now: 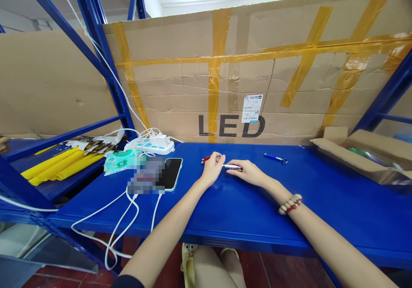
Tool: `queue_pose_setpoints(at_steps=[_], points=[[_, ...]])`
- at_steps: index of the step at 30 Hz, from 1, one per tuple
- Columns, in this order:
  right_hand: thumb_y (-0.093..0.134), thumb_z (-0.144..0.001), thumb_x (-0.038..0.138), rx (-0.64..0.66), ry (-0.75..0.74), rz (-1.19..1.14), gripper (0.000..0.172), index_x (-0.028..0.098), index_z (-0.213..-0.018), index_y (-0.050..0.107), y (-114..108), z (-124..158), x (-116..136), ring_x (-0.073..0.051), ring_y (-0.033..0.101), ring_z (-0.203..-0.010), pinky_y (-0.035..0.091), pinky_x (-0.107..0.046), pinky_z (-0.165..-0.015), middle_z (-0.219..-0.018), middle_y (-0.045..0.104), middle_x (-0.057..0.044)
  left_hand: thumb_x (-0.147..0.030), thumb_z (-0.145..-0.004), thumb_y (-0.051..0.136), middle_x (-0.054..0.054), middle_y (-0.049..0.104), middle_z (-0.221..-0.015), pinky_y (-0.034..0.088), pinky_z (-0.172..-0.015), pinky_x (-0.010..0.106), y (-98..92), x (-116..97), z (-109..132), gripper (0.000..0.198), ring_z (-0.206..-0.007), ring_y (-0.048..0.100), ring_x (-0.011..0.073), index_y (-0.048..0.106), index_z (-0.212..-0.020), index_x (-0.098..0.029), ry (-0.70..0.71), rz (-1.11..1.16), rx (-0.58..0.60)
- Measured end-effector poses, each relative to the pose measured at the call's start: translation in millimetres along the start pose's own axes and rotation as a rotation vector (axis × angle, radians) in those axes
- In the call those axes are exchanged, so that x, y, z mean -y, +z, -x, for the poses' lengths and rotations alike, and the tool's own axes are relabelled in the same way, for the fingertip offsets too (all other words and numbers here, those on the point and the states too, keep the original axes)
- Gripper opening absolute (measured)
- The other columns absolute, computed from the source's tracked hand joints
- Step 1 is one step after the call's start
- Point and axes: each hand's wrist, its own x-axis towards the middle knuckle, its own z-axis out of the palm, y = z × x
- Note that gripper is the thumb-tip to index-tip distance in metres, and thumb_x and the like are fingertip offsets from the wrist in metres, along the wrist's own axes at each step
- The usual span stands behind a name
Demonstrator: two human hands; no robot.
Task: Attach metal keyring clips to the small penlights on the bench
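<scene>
A slim silver pen [231, 166] spans the gap between my two hands, just above or on the blue table [257, 210]. My right hand [249, 173] grips its right end between thumb and curled fingers. At the pen's left end is my left hand [212, 170], its fingers bent and closed around the tip, which they partly hide. A red pen [205, 159] shows just beyond my left hand, partly covered by it; whether they touch I cannot tell. Farther right lies a blue pen-shaped item with a metal clip [275, 158], apart from both hands.
On the left are a phone [170, 174], a green-white packet [120, 161], a white power strip [165, 145] and loose white cables [124, 232]. Yellow-handled items [61, 165] fill the neighbouring shelf. An open cardboard box [363, 157] stands right. Tall cardboard [180, 90] blocks the back.
</scene>
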Motion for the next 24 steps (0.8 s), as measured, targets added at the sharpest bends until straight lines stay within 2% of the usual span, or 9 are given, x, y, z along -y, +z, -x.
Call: queue_pose_setpoints(at_steps=[3,5,8,11,16,20,24], points=[[0.052,-0.082,0.037,-0.022,-0.049,-0.062,0.027,0.02,-0.101,0.059,3.4,-1.0,-4.0,-0.015,0.054,-0.066,0.04,-0.025,-0.061,-0.081,0.064,-0.002,-0.032,-0.079,0.052,0.0,0.06,-0.078,0.042,-0.072,0.024,0.1,0.7,1.0,0.013,-0.074,0.054,0.0128,0.056,-0.083,-0.019,0.076,-0.051,0.068],[0.05,-0.083,0.034,-0.034,-0.077,-0.099,0.027,0.019,-0.104,0.057,4.6,-1.6,-4.9,-0.015,0.053,-0.066,0.041,-0.026,-0.062,-0.083,0.064,-0.003,-0.029,-0.077,0.055,0.001,0.061,-0.079,0.042,-0.071,0.024,-0.9,0.3,0.4,0.011,-0.075,0.055,0.0129,0.057,-0.082,-0.019,0.104,-0.037,0.074],[0.051,-0.082,0.035,-0.067,-0.09,-0.137,0.034,0.019,-0.112,0.054,4.2,-2.3,-3.4,-0.014,0.052,-0.065,0.042,-0.026,-0.061,-0.087,0.063,-0.004,-0.029,-0.077,0.053,0.0,0.061,-0.072,0.042,-0.067,0.024,-3.5,-0.8,-1.8,0.013,-0.069,0.055,0.013,0.059,-0.081,-0.018,0.099,0.003,0.037],[0.054,-0.08,0.039,-0.121,-0.067,-0.15,0.041,0.019,-0.115,0.053,2.0,-2.8,-1.1,-0.014,0.052,-0.065,0.044,-0.027,-0.061,-0.089,0.063,-0.005,-0.029,-0.08,0.048,0.0,0.06,-0.066,0.04,-0.065,0.024,-7.0,-1.2,-4.2,0.019,-0.064,0.053,0.0126,0.063,-0.079,-0.018,0.092,-0.007,-0.048],[0.047,-0.083,0.04,-0.128,0.009,-0.229,0.036,0.017,-0.107,0.06,-2.5,-3.2,0.1,-0.013,0.056,-0.06,0.047,-0.028,-0.06,-0.083,0.066,-0.005,-0.038,-0.082,0.046,0.0,0.06,-0.062,0.039,-0.061,0.023,-12.8,-0.2,-6.5,0.029,-0.062,0.053,0.0131,0.065,-0.074,-0.017,0.046,0.004,-0.186],[0.042,-0.084,0.044,-0.14,0.093,-0.293,0.039,0.015,-0.095,0.066,-5.5,-3.0,1.2,-0.013,0.055,-0.052,0.046,-0.026,-0.053,-0.07,0.065,-0.004,-0.042,-0.082,0.046,0.0,0.057,-0.06,0.038,-0.058,0.023,-15.0,2.2,-7.8,0.032,-0.058,0.052,0.0125,0.065,-0.074,-0.017,-0.016,0.023,-0.212],[0.044,-0.082,0.048,-0.168,0.127,-0.33,0.042,0.014,-0.094,0.067,-4.9,-3.1,0.8,-0.012,0.054,-0.05,0.045,-0.025,-0.05,-0.07,0.064,-0.004,-0.041,-0.082,0.046,-0.001,0.055,-0.057,0.037,-0.058,0.023,-16.5,3.4,-8.4,0.032,-0.055,0.05,0.0112,0.063,-0.073,-0.016,-0.046,0.034,-0.224]])
